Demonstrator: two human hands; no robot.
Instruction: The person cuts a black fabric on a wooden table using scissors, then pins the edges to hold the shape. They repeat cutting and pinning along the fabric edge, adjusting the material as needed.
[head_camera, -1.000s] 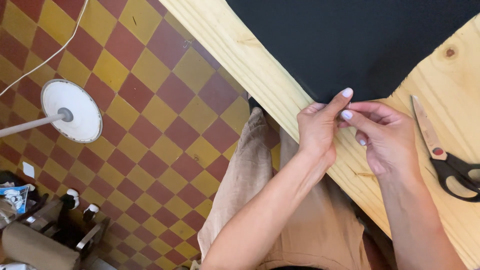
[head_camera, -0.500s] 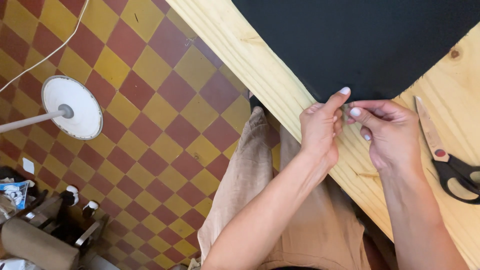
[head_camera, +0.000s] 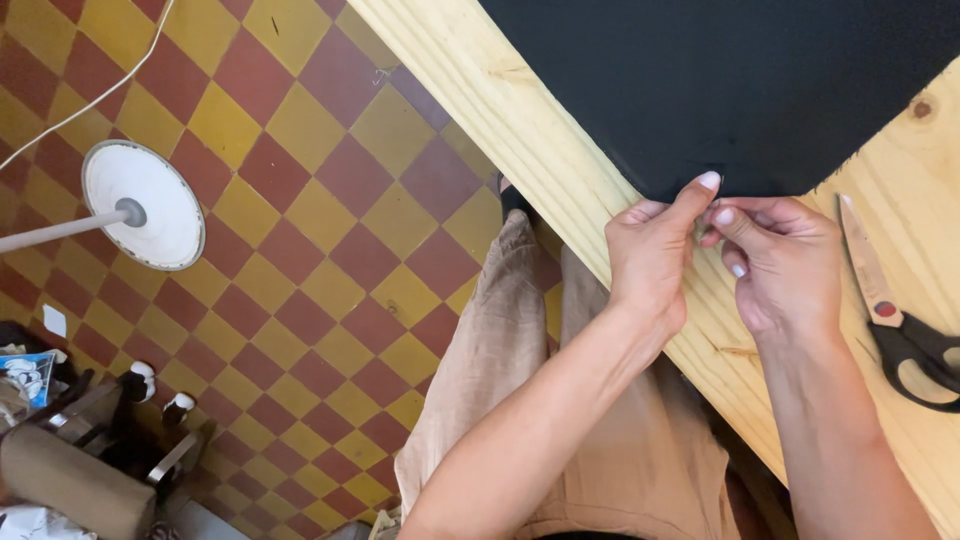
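Both hands, left hand (head_camera: 650, 255) and right hand (head_camera: 775, 265), have risen to pinch the black sheet (head_camera: 740, 80) corner; scissors (head_camera: 895, 320) lie just right of it on the bench (head_camera: 520, 130).

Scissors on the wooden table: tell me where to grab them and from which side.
Take the scissors by the black handle loops, at the near right edge of the wooden table. Come from the right, probably with the right hand, which is nearest. The blades point away toward the black sheet, so the loops are the safe, open end; they lie flat and clear of other things.

scissors (head_camera: 905, 320) handles cut by right edge, anything pinched between fingertips (head_camera: 708, 181) too small
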